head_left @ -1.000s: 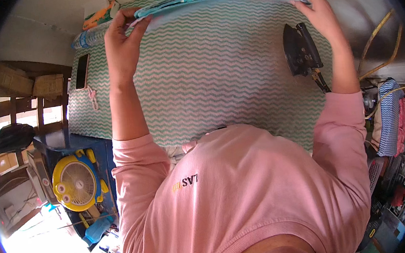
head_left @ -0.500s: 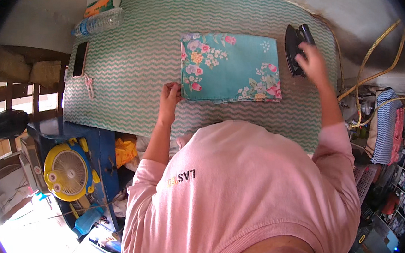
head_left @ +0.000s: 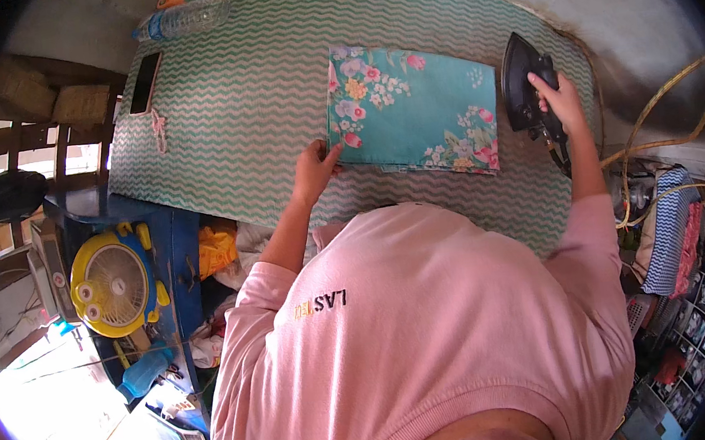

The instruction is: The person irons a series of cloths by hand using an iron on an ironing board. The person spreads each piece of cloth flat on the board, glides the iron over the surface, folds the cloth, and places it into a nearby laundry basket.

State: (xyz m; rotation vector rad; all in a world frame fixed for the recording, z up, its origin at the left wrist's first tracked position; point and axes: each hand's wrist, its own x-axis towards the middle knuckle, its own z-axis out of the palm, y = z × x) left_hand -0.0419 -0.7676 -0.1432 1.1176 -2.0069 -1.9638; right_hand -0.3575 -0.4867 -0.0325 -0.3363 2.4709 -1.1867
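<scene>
A folded teal cloth (head_left: 414,110) with pink, white and yellow flowers lies flat on the table. At its lower left corner is my left hand (head_left: 315,171), its thumb and fingers closed on the cloth's edge. To the right of the cloth, a black clothes iron (head_left: 522,79) rests on the table covering with its pointed end away from me. My right hand (head_left: 562,103) is wrapped round the iron's handle, the thumb lying on top. The iron's underside is hidden.
A green and white zigzag covering (head_left: 236,138) spreads over the table. Toward the far left lie a phone (head_left: 145,83) with a strap and a clear plastic bottle (head_left: 184,18). A yellow cable (head_left: 656,147) loops at the right. A yellow and blue fan (head_left: 115,283) stands lower left.
My right hand has closed round the iron's handle, and the iron has turned slightly. My left hand has shifted to the cloth's lower left corner. The whole view has moved a little.
</scene>
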